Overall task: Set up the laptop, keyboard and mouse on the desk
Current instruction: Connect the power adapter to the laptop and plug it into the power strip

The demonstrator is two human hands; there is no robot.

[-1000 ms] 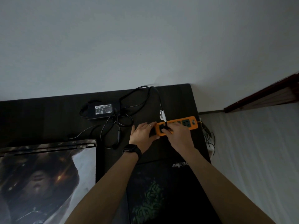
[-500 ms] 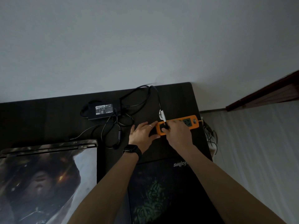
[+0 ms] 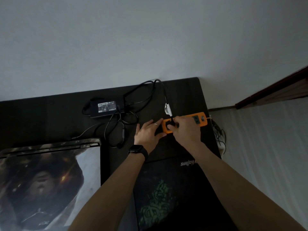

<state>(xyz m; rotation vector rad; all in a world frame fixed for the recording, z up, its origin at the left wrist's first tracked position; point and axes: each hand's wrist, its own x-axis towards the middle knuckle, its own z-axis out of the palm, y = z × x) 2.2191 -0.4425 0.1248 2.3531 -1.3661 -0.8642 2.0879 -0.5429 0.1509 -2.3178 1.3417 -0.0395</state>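
Note:
An orange power strip lies near the far right corner of the dark desk. My left hand, with a watch on the wrist, presses on the strip's left end. My right hand grips a black plug seated in the strip's leftmost socket. The plug's black cable loops back to a black power adapter at the desk's far edge. A closed laptop with a printed picture on its lid lies at the near left. No keyboard or mouse is visible.
A black mouse pad with a green logo lies under my forearms. Loose black cables tangle between the adapter and the laptop. More cables hang off the desk's right edge. A grey wall stands behind the desk.
Both hands have stayed on the power strip's left end, with the right hand still on the plug. The view has shifted slightly; nothing else moved.

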